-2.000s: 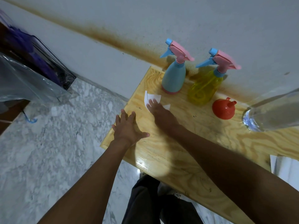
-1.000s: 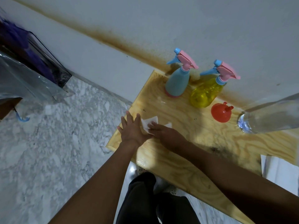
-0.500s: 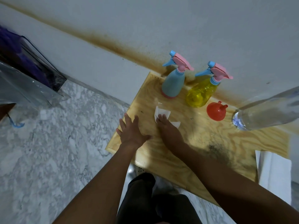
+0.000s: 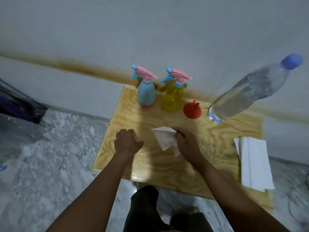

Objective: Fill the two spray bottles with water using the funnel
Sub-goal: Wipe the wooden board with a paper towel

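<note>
A blue spray bottle (image 4: pixel 146 94) and a yellow spray bottle (image 4: pixel 172 97), both with pink trigger heads screwed on, stand upright at the back of the wooden table (image 4: pixel 217 136). To their right a red funnel (image 4: pixel 192 110) lies mouth down, then a large clear water bottle (image 4: pixel 250 92) with a blue cap. My right hand (image 4: pixel 187 143) pinches a white tissue (image 4: pixel 164 137) lifted just off the table's middle. My left hand (image 4: pixel 127 141) rests on the table with its fingers curled under, holding nothing.
A folded stack of white paper towels (image 4: pixel 254 163) lies at the table's right edge. The table stands against a stained white wall. Marble floor (image 4: pixel 50 164) surrounds it, with a dark plastic-covered object (image 4: pixel 18 106) at the far left. My legs show below the table's front edge.
My right hand has stopped pressing the tissue flat and now pinches it, pulled back toward me and lifted. My left hand's fingers have curled in. The view has tilted up, showing the whole water bottle.
</note>
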Demonstrator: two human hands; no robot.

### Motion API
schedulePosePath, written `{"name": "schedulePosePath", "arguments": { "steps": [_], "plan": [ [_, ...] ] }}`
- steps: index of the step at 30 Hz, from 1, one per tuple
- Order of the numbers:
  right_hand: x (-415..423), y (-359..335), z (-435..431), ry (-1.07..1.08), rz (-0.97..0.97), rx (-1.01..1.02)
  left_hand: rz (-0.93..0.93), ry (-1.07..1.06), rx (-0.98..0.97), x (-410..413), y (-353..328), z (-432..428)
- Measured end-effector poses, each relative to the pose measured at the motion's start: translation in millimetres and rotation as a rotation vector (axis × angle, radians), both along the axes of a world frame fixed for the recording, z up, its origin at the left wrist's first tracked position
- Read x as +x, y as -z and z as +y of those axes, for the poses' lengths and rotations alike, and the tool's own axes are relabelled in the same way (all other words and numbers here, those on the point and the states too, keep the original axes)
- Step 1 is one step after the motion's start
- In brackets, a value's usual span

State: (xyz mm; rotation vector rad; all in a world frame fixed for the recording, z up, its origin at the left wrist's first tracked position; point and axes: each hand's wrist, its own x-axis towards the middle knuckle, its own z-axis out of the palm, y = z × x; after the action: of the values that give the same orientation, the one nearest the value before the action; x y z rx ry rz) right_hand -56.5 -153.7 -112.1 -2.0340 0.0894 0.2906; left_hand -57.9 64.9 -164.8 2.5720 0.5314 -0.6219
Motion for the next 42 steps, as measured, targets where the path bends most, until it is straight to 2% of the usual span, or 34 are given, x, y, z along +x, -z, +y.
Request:
{"name": "schedulePosePath", "arguments": {
  "steps": [2,4,7,11,15,22,28,33,37,42],
  "plan": [
    [-13,-8,-29,0.136,-0.016,0.058,-0.049,-0.041,-0.179,4,-9,-30],
    [-29,-15,-60,0.229,-0.032,0.117,-0.113,0.008,-0.323,4,-18,-71],
    [-55,-21,-111,0.382,-0.081,0.139,-0.221,0.18,-0.442,-4,-32,-146],
    [-87,-22,-186,0.578,-0.097,0.129,-0.249,0.343,-0.55,-23,-44,-250],
    [-116,-21,-263,0.732,-0.1,0.113,-0.304,0.575,-0.455,-40,-37,-349],
    [-145,4,-369,0.758,0.053,0.103,-0.194,0.758,-0.023,-46,-9,-451],
    [-162,41,-425,0.751,0.113,0.012,-0.158,0.741,0.116,-51,-4,-471],
    [-170,82,-465,0.788,0.074,-0.105,-0.07,0.704,0.103,-46,-4,-480],
    [-158,113,-504,0.759,0.13,-0.176,-0.006,0.663,0.111,-36,-9,-492],
    [-130,161,-553,0.728,0.221,-0.256,0.087,0.681,0.223,-21,-15,-506]
  ]
}}
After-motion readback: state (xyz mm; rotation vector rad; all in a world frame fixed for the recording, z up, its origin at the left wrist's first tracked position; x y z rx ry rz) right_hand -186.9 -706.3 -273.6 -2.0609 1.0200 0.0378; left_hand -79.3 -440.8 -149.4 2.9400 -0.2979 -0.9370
